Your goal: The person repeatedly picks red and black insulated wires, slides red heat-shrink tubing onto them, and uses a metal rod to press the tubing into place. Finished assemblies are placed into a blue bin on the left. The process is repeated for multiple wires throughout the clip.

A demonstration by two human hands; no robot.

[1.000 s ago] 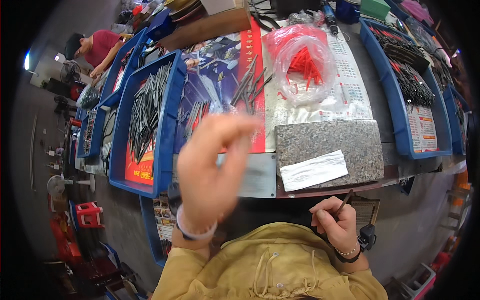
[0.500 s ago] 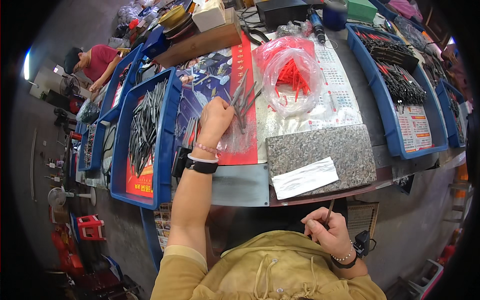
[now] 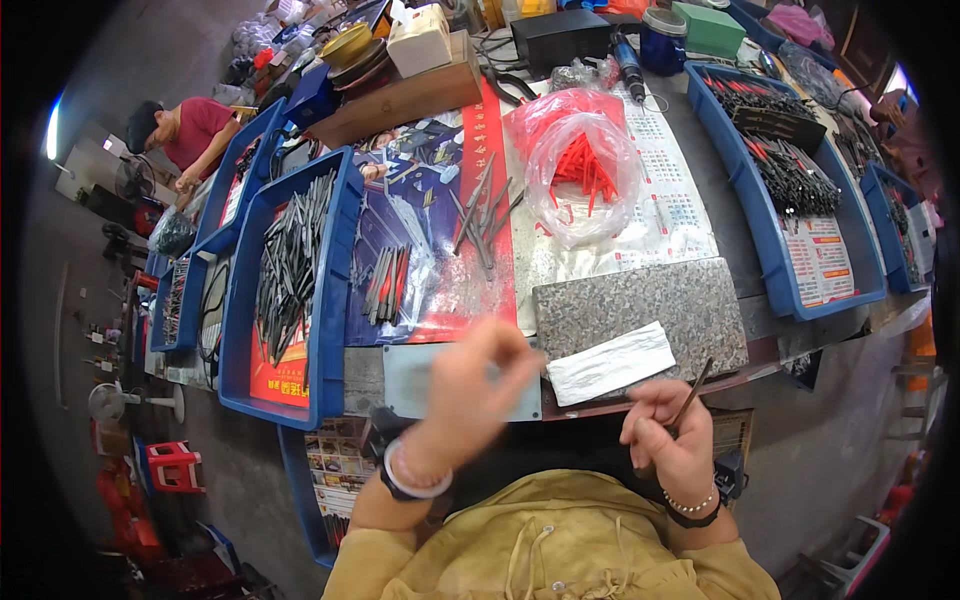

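My left hand point(image 3: 475, 392) is above the table's front edge, between the poster and my body. It is smeared by motion, thumb and forefinger close together; whether anything is between them does not show. My right hand point(image 3: 672, 440) is closed around a slender dark metal stick point(image 3: 697, 387) that points up and away. In front of the hands, a folded white cloth point(image 3: 612, 363) lies on a speckled stone slab point(image 3: 640, 300). Farther off, a loose heap of grey pointed metal pieces point(image 3: 485, 222) rests on the poster. Left of it is a small row of grey and red pieces point(image 3: 388, 285).
A blue tray point(image 3: 337, 270) of grey metal pieces stands at left. A clear plastic bag point(image 3: 560, 215) of red pointed sleeves lies beyond the slab. More blue trays point(image 3: 778, 270) with dark pieces are at right. A person point(image 3: 200, 130) works at far left.
My left hand has left the heap of grey pieces and come back toward my body. My right hand has risen slightly with the stick, nearer the slab's edge.
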